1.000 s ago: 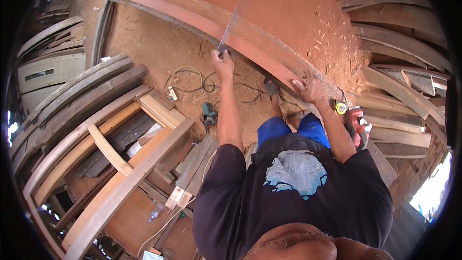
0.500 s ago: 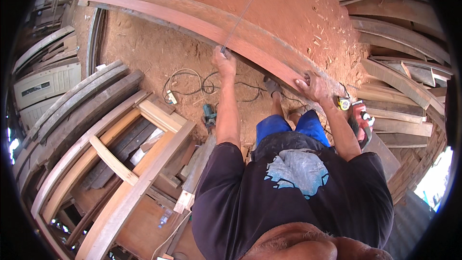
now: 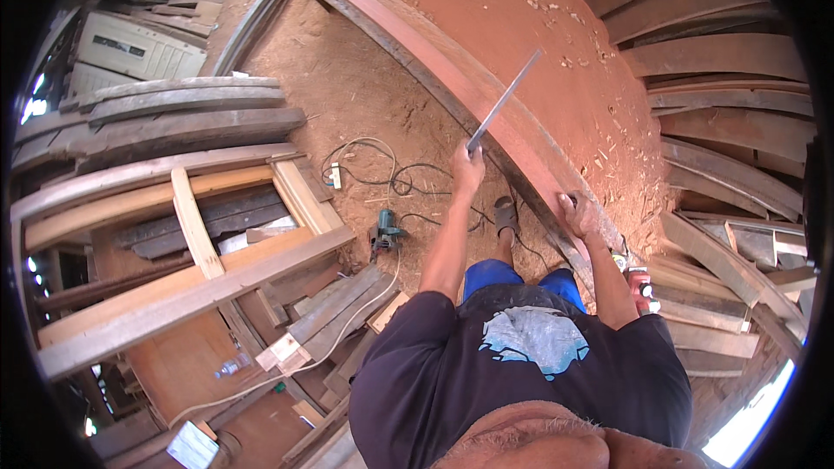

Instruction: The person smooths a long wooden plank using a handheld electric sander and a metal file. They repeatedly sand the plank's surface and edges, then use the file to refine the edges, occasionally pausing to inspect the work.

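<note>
My left grip (image 3: pixel 467 169) pinched the metal ruler (image 3: pixel 504 101) mid-frame; my right grip (image 3: pixel 577 213) pressed the curved plank (image 3: pixel 452 78). Measuring; marking seemed next.

One saw (image 3: pixel 504 100), one curved beam (image 3: pixel 486 95), one power tool (image 3: pixel 387 231), one bottle (image 3: pixel 233 367), two hands (image 3: pixel 469 169).

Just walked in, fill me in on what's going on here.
A person stands on a sawdust-covered dirt floor, working on a long curved wooden beam. The left hand grips a long flat metal ruler by its lower end, its blade angled up across the beam. The right hand rests on the beam's edge. A teal power tool and its cords lie on the ground nearby, with curved planks stacked to the left.
</note>
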A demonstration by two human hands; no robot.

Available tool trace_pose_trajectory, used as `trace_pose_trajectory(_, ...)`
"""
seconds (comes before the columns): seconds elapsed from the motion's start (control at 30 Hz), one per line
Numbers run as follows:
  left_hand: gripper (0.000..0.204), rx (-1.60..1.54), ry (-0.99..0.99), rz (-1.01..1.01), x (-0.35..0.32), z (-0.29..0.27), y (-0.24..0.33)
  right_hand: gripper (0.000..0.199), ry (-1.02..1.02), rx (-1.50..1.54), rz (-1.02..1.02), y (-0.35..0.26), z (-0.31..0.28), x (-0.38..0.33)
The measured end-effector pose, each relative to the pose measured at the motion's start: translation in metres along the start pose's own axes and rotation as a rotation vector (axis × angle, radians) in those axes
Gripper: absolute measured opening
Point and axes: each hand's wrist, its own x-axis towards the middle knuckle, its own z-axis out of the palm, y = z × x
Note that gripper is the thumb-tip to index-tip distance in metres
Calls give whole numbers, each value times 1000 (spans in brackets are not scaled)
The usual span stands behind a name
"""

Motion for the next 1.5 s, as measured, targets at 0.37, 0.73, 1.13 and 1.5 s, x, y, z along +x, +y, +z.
trace_pose_trajectory(0.37,17,-55,205,-228,-207,-73,-7,61,315,-167,227,193,-109,-180)
trace_pose_trajectory(0.73,22,-469,178,-351,-303,-8,30,59,166,-39,310,333,-56,-331)
trace_pose_trajectory(1.13,19,-66,132,-193,-331,-117,74,20,134,561,341,307,-80,-290)
trace_pose_trajectory(1.5,78,300,-558,0,-441,-5,62,43,-38,568,-21,162,-142,-257)
